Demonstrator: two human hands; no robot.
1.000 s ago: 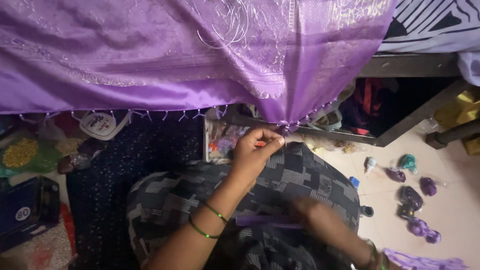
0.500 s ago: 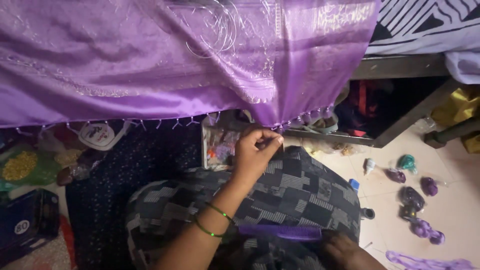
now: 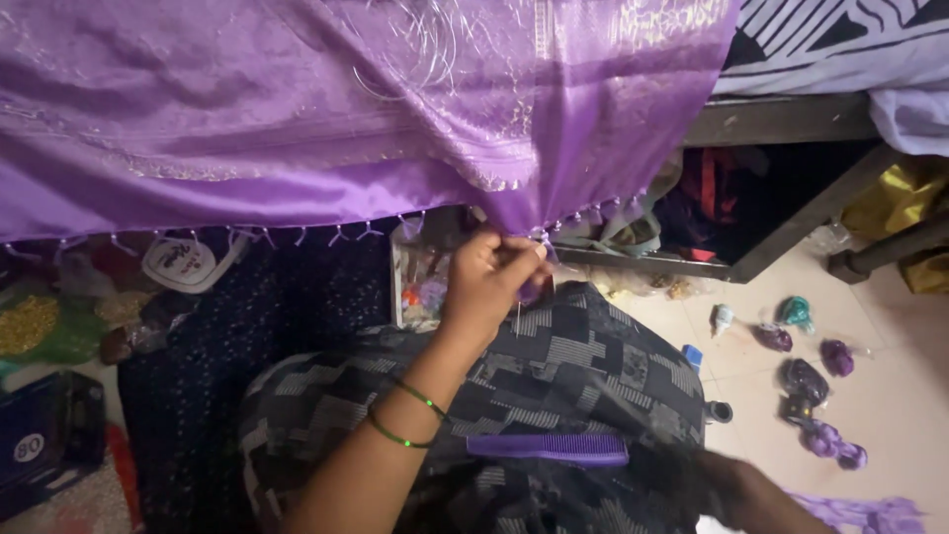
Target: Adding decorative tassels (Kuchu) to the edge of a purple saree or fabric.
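Floor-level work area beside a low metal frame [image 3: 781,247], tiled floor [image 3: 890,396] at right, seen from above. A purple embroidered cloth [image 3: 346,109] hangs across the upper field, draped so that its tasselled lower edge [image 3: 297,237] falls within reach. The left hand [image 3: 489,282] is raised to that edge, fingers pressed together in a pinch on the fringe near the cloth's corner, which keeps the hem taut at the working point. A purple comb [image 3: 549,448] lies across the lap on grey patterned fabric [image 3: 573,366], close at hand. The right hand [image 3: 722,489] is low and blurred by the comb's end; its grip cannot be told. Skeins of thread [image 3: 820,376] lie scattered on the floor, well apart.
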